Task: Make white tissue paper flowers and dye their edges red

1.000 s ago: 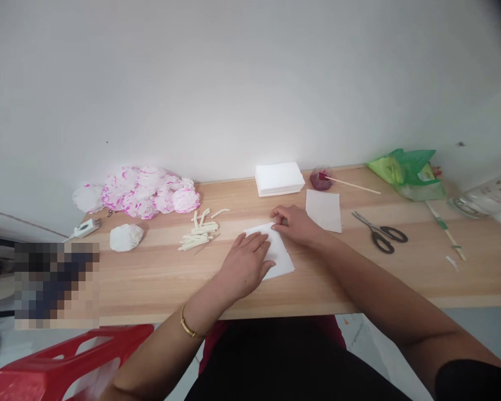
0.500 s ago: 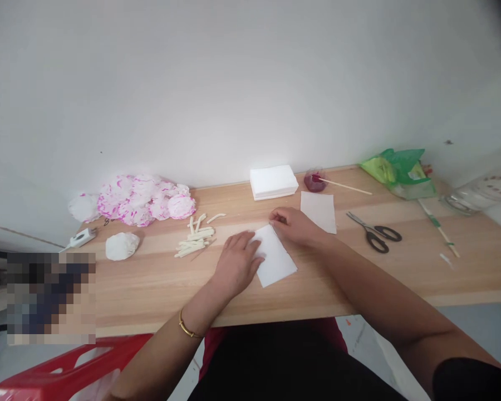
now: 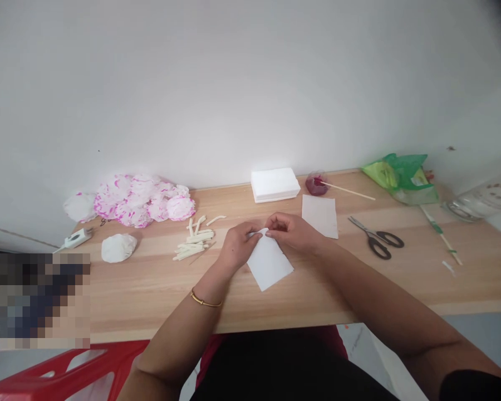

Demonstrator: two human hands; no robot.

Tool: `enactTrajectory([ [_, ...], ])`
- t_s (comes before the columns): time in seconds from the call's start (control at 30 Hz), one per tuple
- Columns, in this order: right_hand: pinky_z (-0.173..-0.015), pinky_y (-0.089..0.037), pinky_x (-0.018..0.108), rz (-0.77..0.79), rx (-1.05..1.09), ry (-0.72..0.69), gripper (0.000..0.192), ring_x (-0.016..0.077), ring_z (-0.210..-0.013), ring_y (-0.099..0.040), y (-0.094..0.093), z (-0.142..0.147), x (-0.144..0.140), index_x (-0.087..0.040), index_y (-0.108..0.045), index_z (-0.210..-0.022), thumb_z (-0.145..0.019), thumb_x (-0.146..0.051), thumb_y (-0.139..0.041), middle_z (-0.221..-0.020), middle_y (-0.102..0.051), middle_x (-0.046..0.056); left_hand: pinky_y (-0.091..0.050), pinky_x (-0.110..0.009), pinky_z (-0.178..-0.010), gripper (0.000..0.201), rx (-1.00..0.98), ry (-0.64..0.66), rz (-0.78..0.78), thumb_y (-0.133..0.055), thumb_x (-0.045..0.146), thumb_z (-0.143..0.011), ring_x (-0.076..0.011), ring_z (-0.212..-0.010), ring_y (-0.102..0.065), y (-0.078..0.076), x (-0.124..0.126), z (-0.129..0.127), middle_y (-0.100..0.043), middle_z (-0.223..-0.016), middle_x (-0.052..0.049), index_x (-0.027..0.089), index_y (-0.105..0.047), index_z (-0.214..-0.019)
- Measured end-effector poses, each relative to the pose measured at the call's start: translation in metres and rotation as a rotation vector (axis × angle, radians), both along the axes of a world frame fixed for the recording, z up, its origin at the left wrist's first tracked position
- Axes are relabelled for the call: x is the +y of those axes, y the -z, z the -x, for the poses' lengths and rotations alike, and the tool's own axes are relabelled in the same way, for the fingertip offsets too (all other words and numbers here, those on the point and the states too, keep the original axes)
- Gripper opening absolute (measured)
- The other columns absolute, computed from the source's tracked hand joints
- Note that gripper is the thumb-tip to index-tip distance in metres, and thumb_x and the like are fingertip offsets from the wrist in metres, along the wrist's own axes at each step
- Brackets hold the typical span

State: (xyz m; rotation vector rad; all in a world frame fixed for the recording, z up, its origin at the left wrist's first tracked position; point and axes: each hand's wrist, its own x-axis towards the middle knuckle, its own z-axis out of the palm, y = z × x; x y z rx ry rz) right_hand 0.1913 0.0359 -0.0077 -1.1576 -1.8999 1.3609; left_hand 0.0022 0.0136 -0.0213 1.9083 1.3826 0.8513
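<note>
A white paper napkin [image 3: 269, 264] lies in front of me, its far edge pinched between both hands. My left hand [image 3: 240, 243] is closed on that edge from the left, thumb on top. From the right, my right hand [image 3: 287, 229] grips the same edge with thumb and fingers. The fingertips nearly meet, and the edge between them looks slightly raised. Just beyond my right hand a second white napkin [image 3: 319, 216] lies flat. A stack of white napkins [image 3: 275, 185] sits farther back near the wall.
Left are pink-edged white paper puffs [image 3: 144, 200], a plain white puff [image 3: 119, 248], cream-coloured short sticks [image 3: 194, 242] and a white plug [image 3: 77, 238]. Right are a cup of dark red liquid [image 3: 317, 184] with a stick, scissors [image 3: 377, 238], a green bag [image 3: 404, 178] and a glass jar [image 3: 463, 207].
My left hand has moved from lying spread on the napkin to pinching its far edge. My right hand has shifted slightly nearer, and the hands are now closer together.
</note>
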Motion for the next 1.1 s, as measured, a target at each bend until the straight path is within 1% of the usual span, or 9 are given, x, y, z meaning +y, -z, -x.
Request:
enactTrajectory([
  [0.1, -0.068, -0.045, 0.028, 0.101, 0.063, -0.028, 0.026, 0.0156, -0.076, -0.058, -0.001, -0.002, 0.001, -0.018, -0.058, -0.093, -0.080, -0.040, -0.057, -0.082, -0.064, 0.002, -0.047, -0.024, -0.068, 0.009, -0.105, -0.016, 0.029, -0.057, 0.022, -0.079, -0.0133, -0.075, -0.061, 0.003, -0.001, 0.003, -0.067, -0.080, -0.001, 0.017, -0.064, -0.082],
  [0.27, -0.062, -0.041, 0.025, 0.020, -0.013, -0.026, 0.022, 0.0128, -0.068, -0.053, 0.000, -0.003, 0.004, -0.018, -0.062, -0.081, -0.082, -0.039, -0.055, -0.075, -0.060, -0.001, -0.047, -0.023, -0.068, 0.011, -0.193, 0.019, 0.034, -0.059, 0.023, -0.080, -0.0125, -0.076, -0.061, 0.003, -0.002, 0.001, -0.067, -0.083, -0.002, 0.017, -0.063, -0.088],
  [0.33, -0.062, -0.040, 0.025, 0.007, -0.021, -0.041, 0.021, 0.0128, -0.068, -0.052, 0.000, -0.003, 0.004, -0.018, -0.061, -0.080, -0.082, -0.038, -0.054, -0.075, -0.060, -0.001, -0.047, -0.023, -0.070, 0.010, -0.191, 0.040, -0.011, -0.058, 0.024, -0.081, -0.0121, -0.076, -0.061, 0.000, -0.002, 0.000, -0.067, -0.082, -0.001, 0.017, -0.062, -0.087],
  [0.5, -0.065, -0.042, 0.026, 0.030, -0.019, -0.052, 0.023, 0.0141, -0.073, -0.054, -0.001, -0.004, 0.005, -0.019, -0.062, -0.084, -0.084, -0.039, -0.051, -0.080, -0.062, 0.000, -0.048, -0.024, -0.072, 0.007, -0.159, 0.077, -0.177, -0.056, 0.022, -0.084, -0.0119, -0.076, -0.061, -0.004, -0.004, 0.000, -0.065, -0.080, -0.002, 0.017, -0.061, -0.083],
  [0.63, -0.059, -0.040, 0.024, -0.018, -0.050, 0.030, 0.021, 0.0133, -0.067, -0.052, 0.001, -0.001, 0.003, -0.018, -0.061, -0.081, -0.083, -0.037, -0.051, -0.074, -0.060, 0.000, -0.049, -0.031, -0.084, 0.009, -0.172, 0.166, -0.253, -0.054, 0.021, -0.085, -0.0157, -0.095, -0.061, -0.006, -0.005, 0.001, -0.065, -0.100, -0.007, 0.019, -0.062, -0.087],
  [0.73, -0.058, -0.039, 0.024, -0.051, -0.053, 0.073, 0.017, 0.0125, -0.066, -0.051, 0.001, 0.003, -0.001, -0.018, -0.061, -0.080, -0.081, -0.034, -0.053, -0.074, -0.060, 0.000, -0.046, -0.033, -0.091, 0.008, -0.181, 0.164, -0.230, -0.055, 0.020, -0.085, -0.0170, -0.104, -0.058, -0.006, -0.005, 0.000, -0.062, -0.112, -0.009, 0.019, -0.063, -0.087],
  [0.8, -0.058, -0.039, 0.023, -0.064, -0.057, 0.082, 0.016, 0.0119, -0.065, -0.051, -0.002, 0.005, -0.003, -0.018, -0.061, -0.079, -0.080, -0.033, -0.053, -0.073, -0.060, -0.001, -0.046, -0.033, -0.090, 0.007, -0.179, 0.152, -0.187, -0.055, 0.020, -0.084, -0.0165, -0.101, -0.059, -0.005, -0.004, -0.002, -0.064, -0.106, -0.008, 0.018, -0.062, -0.084],
  [0.93, -0.057, -0.038, 0.023, -0.084, -0.076, 0.076, 0.015, 0.0116, -0.063, -0.049, -0.007, 0.005, -0.006, -0.019, -0.060, -0.076, -0.080, -0.032, -0.054, -0.070, -0.058, -0.001, -0.049, -0.028, -0.077, 0.007, -0.156, 0.097, -0.092, -0.056, 0.022, -0.083, -0.0136, -0.080, -0.062, -0.005, -0.005, -0.002, -0.066, -0.085, -0.003, 0.018, -0.062, -0.081],
  [1.1, -0.059, -0.039, 0.023, -0.092, -0.068, 0.019, 0.017, 0.0124, -0.067, -0.051, -0.008, 0.003, -0.006, -0.019, -0.061, -0.081, -0.083, -0.032, -0.050, -0.075, -0.061, 0.000, -0.047, -0.025, -0.070, 0.007, -0.158, 0.026, -0.063, -0.058, 0.022, -0.080, -0.0129, -0.074, -0.061, -0.008, -0.007, -0.002, -0.066, -0.079, -0.002, 0.018, -0.063, -0.079],
])
